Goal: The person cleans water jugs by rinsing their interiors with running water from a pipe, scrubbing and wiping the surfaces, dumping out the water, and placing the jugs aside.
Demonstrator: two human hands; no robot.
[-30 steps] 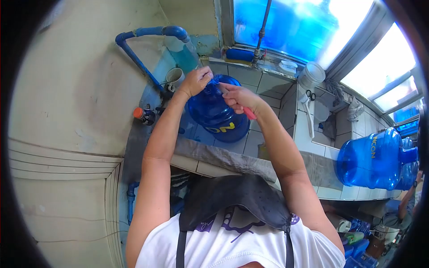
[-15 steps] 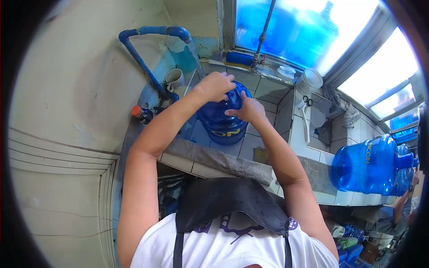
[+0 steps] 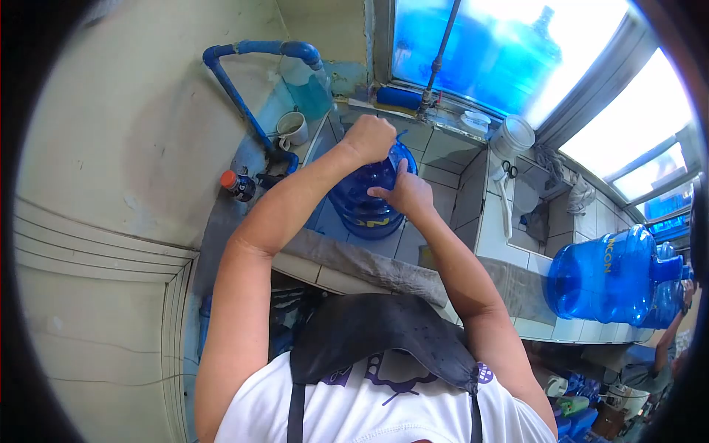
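Observation:
A translucent blue water jug (image 3: 369, 203) with yellow lettering stands in the tiled basin in front of me. My left hand (image 3: 371, 139) is closed over the top of the jug, its fingers curled down and mostly hidden. A small blue strip (image 3: 402, 135) pokes out beyond the knuckles; whether it belongs to the jug or to something in my grip I cannot tell. My right hand (image 3: 408, 193) holds the jug's near right shoulder, thumb toward the top and the other fingers around the side. The jug's mouth is hidden behind my left hand.
Left of the basin are a blue pipe (image 3: 235, 96), a mug (image 3: 292, 128) and an orange-capped bottle (image 3: 236, 184). Scissors (image 3: 509, 170) and a white tub (image 3: 512, 136) sit to the right. Another blue jug (image 3: 602, 277) lies on the tiled counter; a co-worker's arm (image 3: 670, 336) shows far right.
My left hand has closed from loosely spread fingers into a fist over the jug's top, and the blue strip has come into sight. My right hand stays on the jug's shoulder.

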